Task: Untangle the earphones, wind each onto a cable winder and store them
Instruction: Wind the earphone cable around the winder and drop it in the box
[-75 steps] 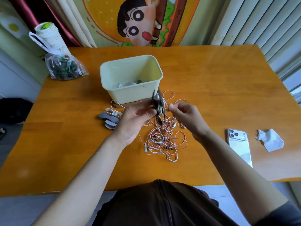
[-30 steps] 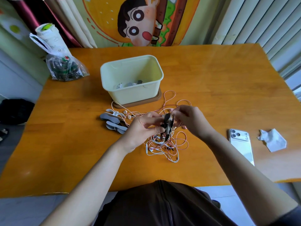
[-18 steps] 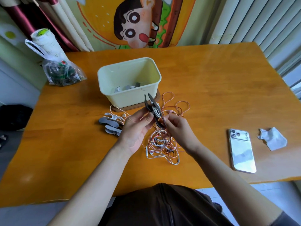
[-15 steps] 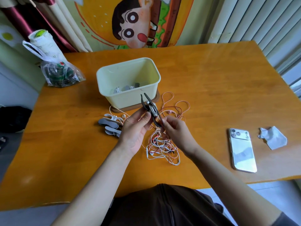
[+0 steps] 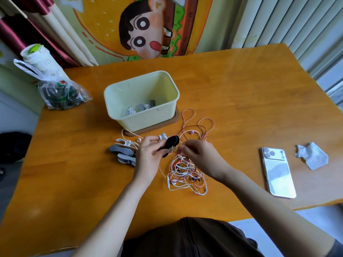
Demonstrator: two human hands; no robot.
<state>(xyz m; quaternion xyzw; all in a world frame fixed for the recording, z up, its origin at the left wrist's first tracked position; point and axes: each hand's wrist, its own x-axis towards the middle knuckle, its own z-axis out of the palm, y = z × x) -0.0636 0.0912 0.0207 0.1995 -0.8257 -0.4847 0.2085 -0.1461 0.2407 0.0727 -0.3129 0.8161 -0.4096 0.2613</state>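
Far left: a plastic bag [image 5: 59,93] with a white roll [image 5: 37,56] behind it, well apart from the work.

Left of centre: spare grey cable winders [image 5: 123,152] lie in a small pile on the table [image 5: 241,108], untouched. Just beyond them the pale storage box [image 5: 146,118] stands on a wooden base [image 5: 163,124]. A few finished bundles [image 5: 141,107] lie at its bottom.

Centre: the left hand [image 5: 148,156] grips the black cable winder [image 5: 169,145] between thumb and fingers, holding it at the far edge of the tangle.

Change noted: half a second ago the winder's two flaps stood apart in a V, held up close to the box's front wall. Now they are folded together into one dark oval, and the winder sits lower and nearer.

Judgement: this earphone is wound and the winder has just been closed over it, so the drop into the box is due next.

Right of centre: the right hand [image 5: 198,156] has its fingers curled, tips together, just beside the winder. Whether a strand lies between them cannot be told.

Below both hands the tangle of earphones [image 5: 187,175], pink, white and red, lies on the table largely unsorted. Most of the task is outstanding. Any strand running from winder to pile would snag on lifting.

Far right: a phone [image 5: 278,173] and a crumpled tissue [image 5: 311,156].
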